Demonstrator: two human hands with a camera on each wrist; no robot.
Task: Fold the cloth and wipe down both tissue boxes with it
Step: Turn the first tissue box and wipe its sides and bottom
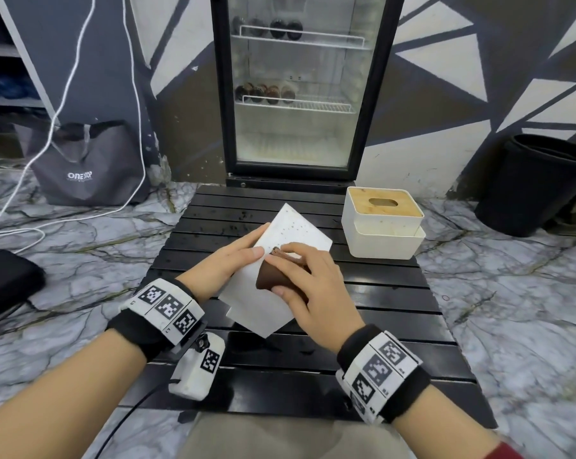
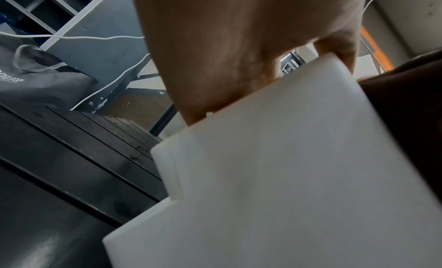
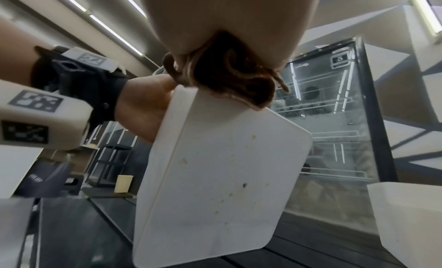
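Observation:
A white tissue box [image 1: 280,256] is tilted up off the black slatted table [image 1: 392,309], its speckled underside [image 3: 222,177] facing up. My left hand [image 1: 237,260] grips its left edge, fingers behind and thumb on the face; in the left wrist view the box [image 2: 275,177] fills the frame below my left hand [image 2: 239,64]. My right hand [image 1: 300,279] presses a folded brown cloth [image 1: 273,276] against the box's near part; in the right wrist view the bunched cloth [image 3: 229,77] sits at the box's upper edge. A second white tissue box with a bamboo lid [image 1: 384,223] stands at the table's back right.
A glass-door fridge [image 1: 300,87] stands behind the table. A black bin [image 1: 538,183] is at the right, a grey tote bag [image 1: 84,164] with white cables at the left, and a black device [image 1: 5,283] lies on the marble floor.

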